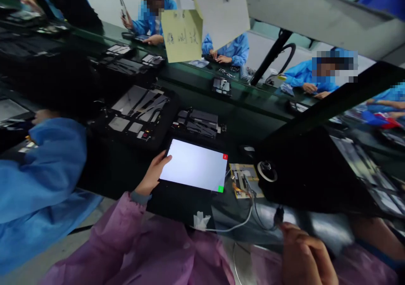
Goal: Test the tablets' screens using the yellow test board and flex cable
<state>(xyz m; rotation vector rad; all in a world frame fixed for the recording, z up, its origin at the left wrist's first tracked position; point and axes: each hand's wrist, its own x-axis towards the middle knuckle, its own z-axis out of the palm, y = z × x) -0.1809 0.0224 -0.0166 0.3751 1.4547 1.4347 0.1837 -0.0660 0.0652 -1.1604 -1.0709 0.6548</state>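
Note:
My left hand [155, 173] grips the left edge of a tablet [194, 165], thumb over its front. The tablet's screen is lit white, with a red square at its upper right corner and a green one at its lower right. Close to the camera at the lower right is my right hand [306, 251], fingers curled and pinched. Just beyond those fingertips is a black cable plug [279, 214]; whether they touch it, I cannot tell. Right of the tablet lies a yellow-edged board [245, 177] with ribbon connectors and cables.
A black tray of tablet parts [142, 108] and more opened units [199, 122] lie behind the tablet. A tape roll [267, 171] sits right of the board. A white cable [236, 226] crosses the front edge. A co-worker's blue sleeve [41, 167] is at left. Paper notes [182, 36] hang overhead.

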